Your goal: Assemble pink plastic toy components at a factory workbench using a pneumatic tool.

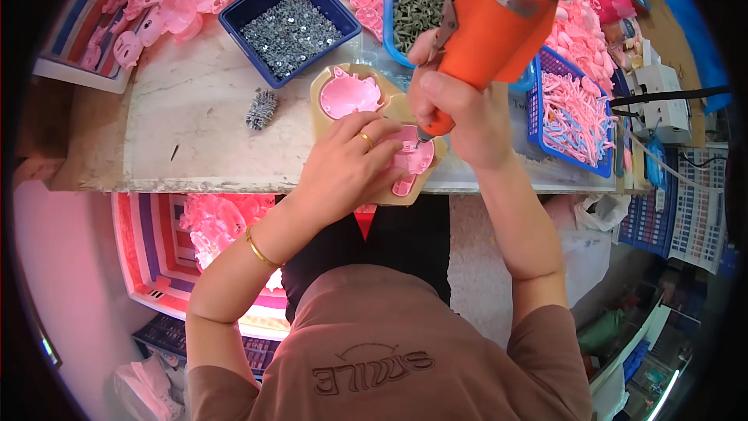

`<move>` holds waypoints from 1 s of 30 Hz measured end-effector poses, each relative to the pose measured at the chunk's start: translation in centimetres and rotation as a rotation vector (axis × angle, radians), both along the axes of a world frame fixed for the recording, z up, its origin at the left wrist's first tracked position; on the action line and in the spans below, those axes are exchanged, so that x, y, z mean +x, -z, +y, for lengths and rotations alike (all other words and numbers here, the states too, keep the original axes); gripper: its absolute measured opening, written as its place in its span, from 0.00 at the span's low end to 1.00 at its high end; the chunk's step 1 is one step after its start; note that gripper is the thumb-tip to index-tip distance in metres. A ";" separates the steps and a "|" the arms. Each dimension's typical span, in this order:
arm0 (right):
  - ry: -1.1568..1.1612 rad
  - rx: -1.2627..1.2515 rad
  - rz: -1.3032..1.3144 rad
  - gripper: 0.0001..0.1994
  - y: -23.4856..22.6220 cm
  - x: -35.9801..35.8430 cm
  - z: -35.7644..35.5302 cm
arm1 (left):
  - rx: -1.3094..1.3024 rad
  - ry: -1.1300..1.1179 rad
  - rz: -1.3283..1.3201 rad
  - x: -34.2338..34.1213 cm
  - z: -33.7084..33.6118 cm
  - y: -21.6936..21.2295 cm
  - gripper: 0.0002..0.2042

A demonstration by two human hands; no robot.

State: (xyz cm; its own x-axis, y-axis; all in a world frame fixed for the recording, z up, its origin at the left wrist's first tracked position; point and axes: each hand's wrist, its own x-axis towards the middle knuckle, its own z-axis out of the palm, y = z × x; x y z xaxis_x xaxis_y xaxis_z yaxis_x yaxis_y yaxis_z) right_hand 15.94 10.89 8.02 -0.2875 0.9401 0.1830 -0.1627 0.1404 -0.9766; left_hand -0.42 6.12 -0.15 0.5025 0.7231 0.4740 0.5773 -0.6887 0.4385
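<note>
My right hand point(452, 109) grips an orange electric screwdriver point(487, 27), its tip pressed down onto a pink plastic pig-shaped part point(417, 160). That part sits in the near nest of a tan wooden jig point(323, 82) at the table's front edge. My left hand point(347, 160), with a gold ring and bracelet, lies flat on the same pink part and holds it down. A second pink pig part point(351, 93) rests in the far nest of the jig, untouched.
A dark blue tray of silver screws point(290, 27) stands behind the jig, a light blue tub of dark screws point(413, 15) beside it. A blue basket of pink strips point(573, 113) is at right. Piles of pink parts point(179, 0) fill the back. A screw clump point(261, 109) lies left.
</note>
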 end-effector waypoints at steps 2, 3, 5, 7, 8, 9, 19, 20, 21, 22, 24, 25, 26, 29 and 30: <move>0.004 -0.016 0.022 0.11 0.1 -0.3 -0.1 | 0.000 0.001 0.008 0.0 0.0 0.2 0.12; 0.006 -0.030 0.044 0.10 0.1 -0.4 -0.1 | 0.002 0.001 0.018 0.0 0.0 0.3 0.12; 0.021 0.033 0.030 0.10 1.0 -0.1 0.2 | -0.005 0.005 0.021 0.1 0.0 0.3 0.12; 0.036 0.094 0.016 0.09 1.3 0.1 0.2 | -0.014 0.008 0.025 0.1 0.0 0.4 0.12; 0.028 0.089 -0.009 0.09 1.3 0.1 0.0 | -0.011 -0.001 0.031 0.1 -0.1 0.3 0.12; 0.020 0.084 -0.035 0.08 1.3 0.1 -0.1 | -0.008 -0.011 0.037 0.1 -0.1 0.3 0.11; 0.118 0.053 0.067 0.09 2.7 0.2 -0.4 | -0.006 -0.005 0.068 0.3 0.0 0.4 0.12; 0.047 0.024 0.093 0.11 2.3 0.3 -0.2 | -0.004 -0.005 0.069 0.3 0.0 0.4 0.12; -0.024 -0.005 0.118 0.12 1.7 0.4 -0.1 | -0.001 -0.004 0.069 0.3 0.0 0.4 0.13; -0.027 -0.002 0.119 0.12 1.2 0.1 0.1 | 0.002 -0.007 0.071 0.3 -0.1 0.4 0.13; -0.023 0.184 0.083 0.18 -0.3 -0.9 0.5 | 0.007 -0.011 0.091 0.1 -0.2 0.3 0.16; -0.020 0.193 0.081 0.18 -1.3 -1.0 0.7 | 0.016 -0.008 0.089 0.0 -0.3 0.1 0.16; -0.104 0.252 -0.017 0.20 -2.3 -1.0 0.9 | -0.007 -0.027 0.083 -0.1 -0.4 -0.3 0.18; -0.124 0.341 -0.093 0.22 -4.1 -1.7 0.5 | -0.027 -0.082 0.080 -1.0 -0.7 -0.4 0.22; -0.059 0.358 -0.067 0.21 -4.6 -1.9 0.2 | -0.039 -0.116 0.083 -1.3 -0.8 -0.3 0.25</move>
